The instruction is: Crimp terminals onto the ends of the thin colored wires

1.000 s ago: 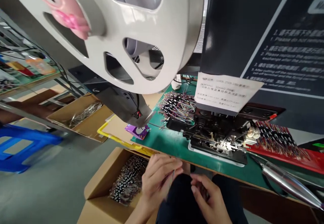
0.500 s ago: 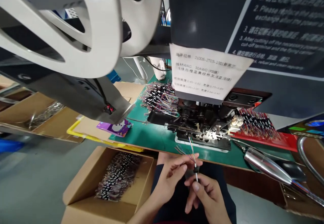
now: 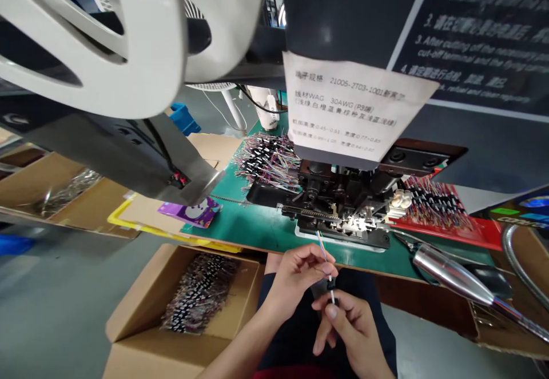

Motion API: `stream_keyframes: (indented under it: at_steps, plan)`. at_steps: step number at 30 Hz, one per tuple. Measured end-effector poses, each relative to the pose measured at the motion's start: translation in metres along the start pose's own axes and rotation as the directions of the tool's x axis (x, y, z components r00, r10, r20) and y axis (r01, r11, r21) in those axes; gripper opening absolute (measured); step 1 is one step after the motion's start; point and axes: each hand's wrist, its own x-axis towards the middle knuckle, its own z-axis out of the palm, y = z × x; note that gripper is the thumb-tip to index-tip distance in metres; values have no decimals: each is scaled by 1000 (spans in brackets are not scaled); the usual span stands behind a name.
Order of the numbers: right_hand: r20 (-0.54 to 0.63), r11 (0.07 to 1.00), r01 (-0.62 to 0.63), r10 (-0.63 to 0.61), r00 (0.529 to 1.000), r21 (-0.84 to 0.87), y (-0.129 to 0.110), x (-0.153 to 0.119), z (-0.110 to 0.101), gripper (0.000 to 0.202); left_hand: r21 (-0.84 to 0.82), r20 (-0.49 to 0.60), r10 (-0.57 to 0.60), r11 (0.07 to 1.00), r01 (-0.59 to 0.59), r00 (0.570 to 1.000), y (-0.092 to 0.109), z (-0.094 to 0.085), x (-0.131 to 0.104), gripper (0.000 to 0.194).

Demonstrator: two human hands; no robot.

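Green table [image 3: 257,227] holds a cable pile [image 3: 268,162]; left fingers [image 3: 328,268] and right fingers [image 3: 331,311] grip one cable [image 3: 332,295], seemingly unfinished, wires [image 3: 321,243] loose.

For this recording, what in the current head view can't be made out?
Head view:
Wires: partly covered by left hand; too thin to count.
Cable, lower part: hidden by right hand.
Bottom lines on paper label: too small and blurred.
White reel: cut off by top and left edges.

Cable [image 3: 332,296]: near side, right of centre, held lengthwise, far end tilted slightly left. White sheath, black sections [image 3: 330,284]. Thin multicoloured wires [image 3: 321,246] extend from the far end; tip condition is too small to confirm.
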Motion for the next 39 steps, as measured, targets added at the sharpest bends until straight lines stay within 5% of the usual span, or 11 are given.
stream_keyframes:
  at_steps: [6,11,16,20,22,26,29,35,39]
  plan:
    - [-22,984,56,-61,998,-166,-7,-3,-3,43,69,150,-108,993,98,983,7,7,0,38]
    - [-4,988,54,-56,998,-142,-2,-3,1,51,116,56,-73,991,66,996,4,13,-7,40]
    - [89,901,103,-72,993,-422,-26,-3,-40,35,278,64,24,960,-41,998,9,5,-11,34]
    - [-143,878,128,-216,966,-461,-62,-1,-66,27,409,71,80,907,-102,994,14,2,-13,24]
    - [-213,850,175,-315,925,-497,-75,3,-58,24,551,106,150,814,-183,983,16,6,-15,19]
    - [-87,758,255,-378,922,-600,-88,14,-27,14,697,215,309,616,-367,926,20,13,-19,15]
    - [-78,746,282,-407,910,-603,-91,18,-18,20,728,223,357,558,-398,907,21,12,-20,11]
    - [-89,745,294,-426,900,-599,-89,17,-21,18,591,151,205,765,-254,967,11,7,-14,13]
    - [-90,748,296,-428,899,-595,-85,19,-19,20,476,181,182,844,-248,967,0,9,-13,11]
